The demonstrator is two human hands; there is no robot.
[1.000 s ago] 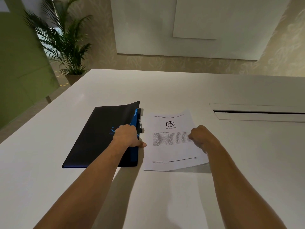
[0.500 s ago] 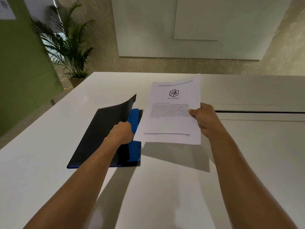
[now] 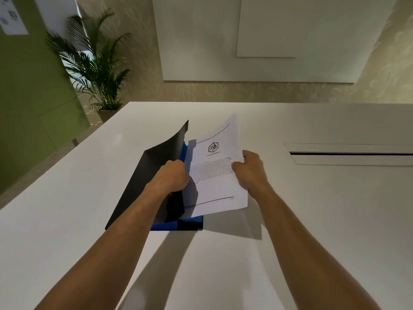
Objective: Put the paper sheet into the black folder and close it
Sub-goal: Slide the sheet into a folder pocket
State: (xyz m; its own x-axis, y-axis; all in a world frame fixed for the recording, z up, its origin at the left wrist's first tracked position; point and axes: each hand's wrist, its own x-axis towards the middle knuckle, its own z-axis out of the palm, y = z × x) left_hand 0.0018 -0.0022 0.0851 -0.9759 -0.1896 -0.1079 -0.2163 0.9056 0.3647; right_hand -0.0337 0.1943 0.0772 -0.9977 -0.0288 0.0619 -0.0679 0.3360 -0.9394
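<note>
Paper sheet (image 3: 215, 173) in right hand (image 3: 250, 173), left hand (image 3: 172, 175) lifting black folder (image 3: 156, 166) cover.

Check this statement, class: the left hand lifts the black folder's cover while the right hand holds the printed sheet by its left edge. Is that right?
One detail is wrong. In the head view the right hand holds the paper sheet by its right edge, not its left. The rest stands: the left hand lifts the cover of the black folder.
</note>
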